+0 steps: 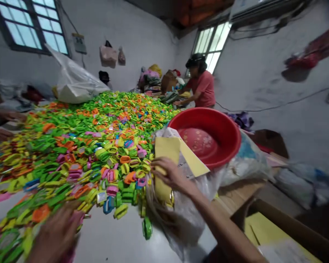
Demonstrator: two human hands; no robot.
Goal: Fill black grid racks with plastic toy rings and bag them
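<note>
A wide heap of small oval, ring-like plastic pieces [117, 128] in green, yellow, orange, pink and blue covers the white table [112, 237]. My left hand [56, 232], smeared by motion, is low at the heap's near left edge; pink shows by its fingers, but whether it grips anything is unclear. My right hand [170, 173] reaches across yellow paper packets [166, 148], fingers stretched towards the heap's right edge. The packets lie on a clear plastic bag [189, 215]. One green piece [147, 228] lies apart on the table.
A red basin [208, 135] stands right of the heap. An open cardboard box [285, 223] with yellow paper is at lower right. A co-worker in a red shirt [204, 89] stands at the back; another person's hands [2, 124] are at far left. A white plastic sack [76, 86] lies behind.
</note>
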